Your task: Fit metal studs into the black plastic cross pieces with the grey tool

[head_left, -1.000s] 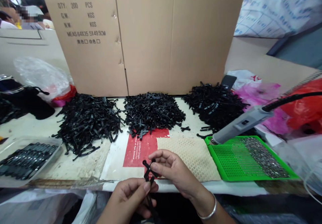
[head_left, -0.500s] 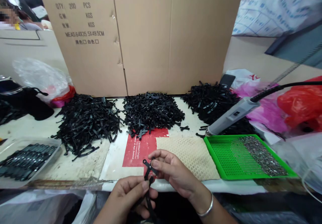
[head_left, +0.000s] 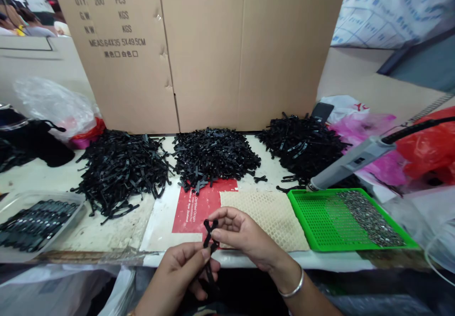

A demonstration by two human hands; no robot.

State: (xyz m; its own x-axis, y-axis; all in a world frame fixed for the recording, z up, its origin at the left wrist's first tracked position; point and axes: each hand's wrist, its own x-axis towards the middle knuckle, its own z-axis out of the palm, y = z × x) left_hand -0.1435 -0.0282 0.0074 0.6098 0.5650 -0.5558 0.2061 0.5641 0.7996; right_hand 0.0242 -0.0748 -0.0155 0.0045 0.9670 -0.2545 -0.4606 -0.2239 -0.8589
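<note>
Above the table's front edge, a piece of small black jointed strips is held between both hands, its upper strips crossed in an X. My left hand pinches its lower part between thumb and fingers, and black strip ends hang below. My right hand is closed on its upper right part, the thumb pressed near the crossing. The fingers partly hide the piece. Behind the hands lie a red printed sheet and a beige honeycomb-patterned mat.
Piles of black strips lie at the left, middle and right. A green tray holds small metal parts. A grey corded tool leans over it. A clear tray holds linked pieces. A cardboard box stands behind.
The crossed black strips have turned a little in my fingers, with the X now more upright. The grey corded tool has swung to the right. The view has tilted slightly.
</note>
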